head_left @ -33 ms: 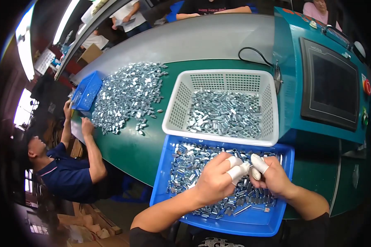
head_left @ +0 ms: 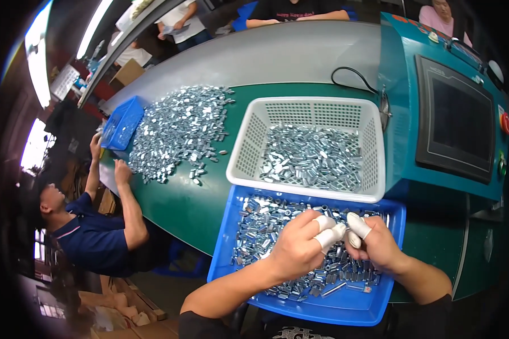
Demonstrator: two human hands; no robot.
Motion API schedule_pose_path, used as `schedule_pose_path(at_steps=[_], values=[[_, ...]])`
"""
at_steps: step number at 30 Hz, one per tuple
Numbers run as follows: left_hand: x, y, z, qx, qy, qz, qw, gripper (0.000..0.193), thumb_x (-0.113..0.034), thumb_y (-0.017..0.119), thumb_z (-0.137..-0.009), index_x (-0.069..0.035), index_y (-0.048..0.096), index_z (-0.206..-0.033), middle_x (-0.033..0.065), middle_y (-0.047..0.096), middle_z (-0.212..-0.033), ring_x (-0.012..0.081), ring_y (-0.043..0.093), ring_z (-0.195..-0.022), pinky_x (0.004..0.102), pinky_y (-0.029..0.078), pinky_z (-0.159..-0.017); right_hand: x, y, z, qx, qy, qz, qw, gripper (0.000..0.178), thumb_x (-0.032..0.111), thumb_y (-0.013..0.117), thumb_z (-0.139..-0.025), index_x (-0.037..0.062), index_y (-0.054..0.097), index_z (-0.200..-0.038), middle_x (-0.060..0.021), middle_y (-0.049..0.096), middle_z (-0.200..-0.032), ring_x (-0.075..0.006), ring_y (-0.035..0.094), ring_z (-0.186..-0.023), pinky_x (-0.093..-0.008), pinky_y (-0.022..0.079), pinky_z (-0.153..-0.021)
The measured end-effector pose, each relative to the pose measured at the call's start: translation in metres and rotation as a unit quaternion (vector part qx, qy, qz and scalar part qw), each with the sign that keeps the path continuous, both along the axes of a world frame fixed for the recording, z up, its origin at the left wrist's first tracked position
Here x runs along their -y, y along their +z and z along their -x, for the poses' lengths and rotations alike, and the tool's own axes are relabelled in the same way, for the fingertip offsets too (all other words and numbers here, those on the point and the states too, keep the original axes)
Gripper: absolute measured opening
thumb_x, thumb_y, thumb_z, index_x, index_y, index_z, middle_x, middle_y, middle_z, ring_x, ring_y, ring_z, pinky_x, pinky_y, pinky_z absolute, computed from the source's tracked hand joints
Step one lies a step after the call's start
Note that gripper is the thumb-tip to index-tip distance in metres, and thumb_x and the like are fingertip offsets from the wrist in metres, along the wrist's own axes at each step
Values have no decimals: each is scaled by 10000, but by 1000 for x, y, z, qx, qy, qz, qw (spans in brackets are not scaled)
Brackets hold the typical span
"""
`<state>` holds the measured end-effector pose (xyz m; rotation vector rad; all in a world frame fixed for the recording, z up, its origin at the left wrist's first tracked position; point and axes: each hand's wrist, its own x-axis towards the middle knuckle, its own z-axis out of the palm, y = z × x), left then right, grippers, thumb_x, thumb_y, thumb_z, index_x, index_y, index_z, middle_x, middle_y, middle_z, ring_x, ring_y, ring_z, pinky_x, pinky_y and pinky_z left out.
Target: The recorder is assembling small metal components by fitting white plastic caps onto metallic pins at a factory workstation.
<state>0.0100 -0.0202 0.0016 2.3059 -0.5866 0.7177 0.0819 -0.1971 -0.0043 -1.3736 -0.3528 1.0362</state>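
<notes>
My left hand (head_left: 297, 244) and my right hand (head_left: 380, 244) meet above a shallow blue tray (head_left: 333, 315). White finger covers sit on the thumb and fingertips of each. Both hands are closed in a pinch, fingertips almost touching. Whatever lies between them is too small and too hidden to name. Under the hands, many small shiny metal pieces (head_left: 257, 229), short and tube-like, fill the tray. A longer thin rod (head_left: 334, 289) lies near the tray's front. Directly behind stands a white perforated basket (head_left: 241, 152) with more metal pieces (head_left: 314, 155) in it.
A heap of metal pieces (head_left: 178, 130) covers the green tabletop (head_left: 172, 206) at left, beside a blue basket (head_left: 124, 121). A co-worker (head_left: 96, 229) reaches toward it. At right stands a teal machine (head_left: 404, 113) with a dark screen (head_left: 457, 116). A black cable (head_left: 353, 69) loops behind the white basket.
The whole view has shifted very slightly. Both hands keep the same pinch over the blue tray.
</notes>
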Motion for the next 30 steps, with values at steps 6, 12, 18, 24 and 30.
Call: schedule_pose_path(at_steps=[6, 12, 18, 24, 30], values=[[-13, 4, -4, -15, 17, 26, 999, 273, -13, 721, -683, -41, 654, -946, 66, 601, -768, 224, 550, -636, 313, 465, -571, -1, 1, 4, -83, -108, -27, 990, 516, 401, 383, -957, 80, 439, -556, -18, 409, -456, -73, 298, -348, -228, 221, -344], [-28, 0, -20, -103, 182, 292, 933, 346, -51, 674, -785, 1, 589, -1116, 42, 617, -746, 69, 481, -545, 217, 420, -513, -2, 2, 6, -32, -135, -35, 990, 495, 389, 374, -961, 77, 443, -583, -18, 407, -465, -70, 285, -355, -227, 221, -345], [-18, -1, -2, -153, 121, -18, 981, 216, -241, 714, -754, -39, 655, -805, 84, 602, -691, 221, 573, -610, 341, 460, -552, -1, 0, 6, -10, -136, -38, 990, 480, 385, 365, -963, 76, 451, -606, -18, 423, -480, -66, 299, -368, -220, 230, -355], [-13, -21, 8, -293, 63, -193, 934, 309, -322, 693, -739, -38, 624, -842, 110, 603, -733, 302, 593, -761, 411, 458, -713, -2, 2, 6, 6, -117, -31, 993, 486, 383, 362, -964, 75, 455, -601, -16, 424, -480, -64, 301, -367, -218, 238, -362], [-11, -20, 6, -313, 65, -216, 923, 270, -268, 692, -734, -38, 628, -859, 112, 610, -746, 299, 592, -797, 422, 453, -739, -3, 3, 6, 4, -133, -25, 991, 497, 380, 377, -963, 77, 455, -577, -16, 430, -479, -63, 305, -367, -219, 240, -360]])
